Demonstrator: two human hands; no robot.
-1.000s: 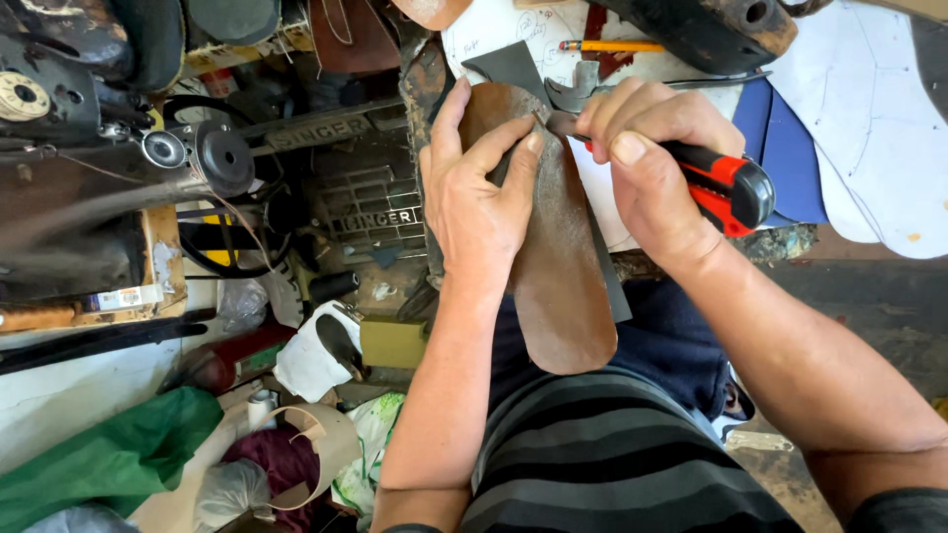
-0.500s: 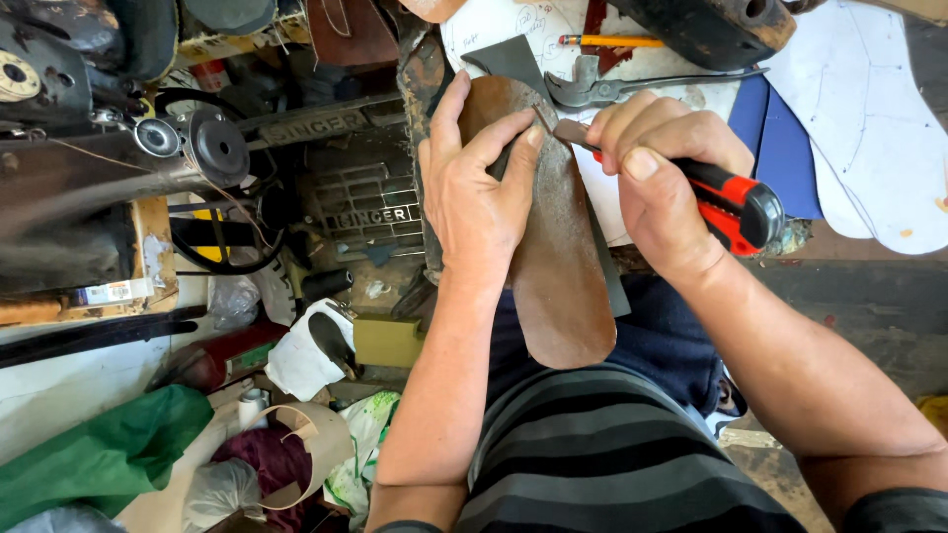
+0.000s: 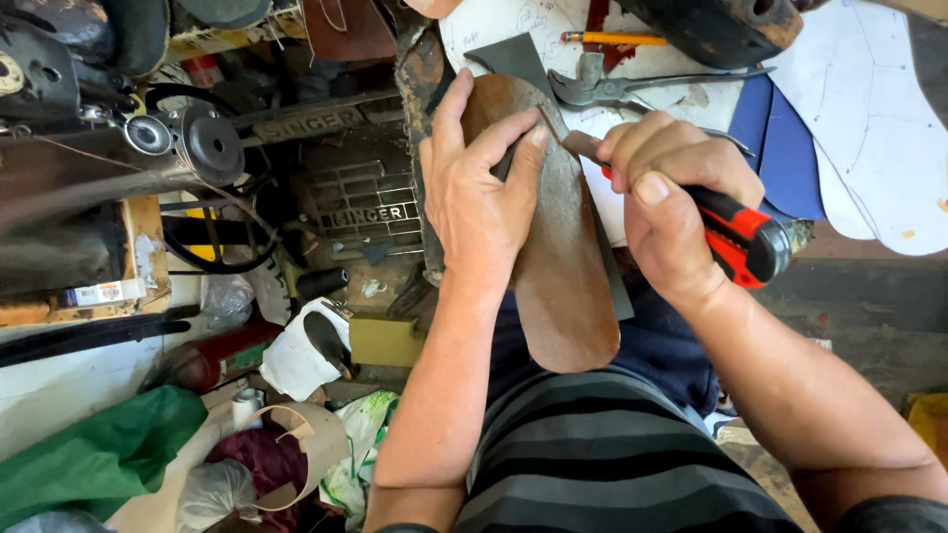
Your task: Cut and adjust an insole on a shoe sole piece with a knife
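A long brown leather sole piece [image 3: 568,276] lies lengthwise over my lap, with a grey sheet under its far end. My left hand [image 3: 479,192] presses flat on the sole's upper part, fingers spread, index fingertip at the edge. My right hand [image 3: 667,202] grips a red-and-black utility knife [image 3: 736,232]. Its blade tip meets the sole's right edge just beside my left index finger.
Metal pincers [image 3: 612,87], an orange pencil [image 3: 612,38], white paper patterns [image 3: 869,128] and a blue sheet [image 3: 780,148] lie on the board ahead. A black sewing machine [image 3: 188,148] stands at left. Bags, a green cloth [image 3: 94,454] and scraps crowd the floor below.
Both hands and the sole sit slightly lower in the view. The knife blade stays at the same spot on the sole's right edge; little else differs.
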